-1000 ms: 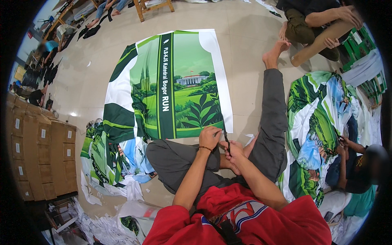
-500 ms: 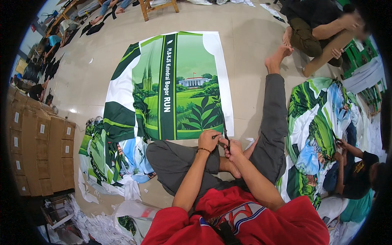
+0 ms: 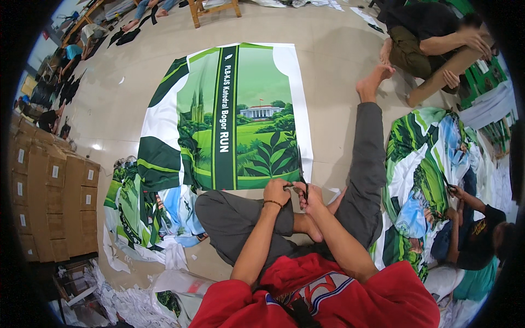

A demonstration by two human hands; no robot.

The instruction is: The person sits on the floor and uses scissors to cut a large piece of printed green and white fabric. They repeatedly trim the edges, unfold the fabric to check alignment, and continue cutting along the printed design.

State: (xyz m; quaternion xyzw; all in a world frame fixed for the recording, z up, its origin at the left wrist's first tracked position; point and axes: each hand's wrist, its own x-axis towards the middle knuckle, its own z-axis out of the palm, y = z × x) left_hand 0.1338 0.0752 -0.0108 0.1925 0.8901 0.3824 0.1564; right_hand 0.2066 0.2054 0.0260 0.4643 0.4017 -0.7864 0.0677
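A printed green-and-white fabric panel lies spread on the floor in front of me, with a dark green stripe down its middle and a white margin along its right side. Black-handled scissors are in my right hand, fingers closed round the handles. Their blades point away from me, along the line between the print and the white margin. Close by on the left, my left hand is closed in a pinch on the panel's near edge; its fingertips are partly hidden.
My outstretched leg borders the panel on the right. Heaps of printed fabric lie at left and right. Stacked cardboard boxes stand at far left. Co-workers sit at upper right and right. A wooden stool stands beyond.
My hands stay at the panel's near right corner, with slight finger and scissor movement. At upper right, the co-worker's raised hand has shifted. The whole view has moved slightly.
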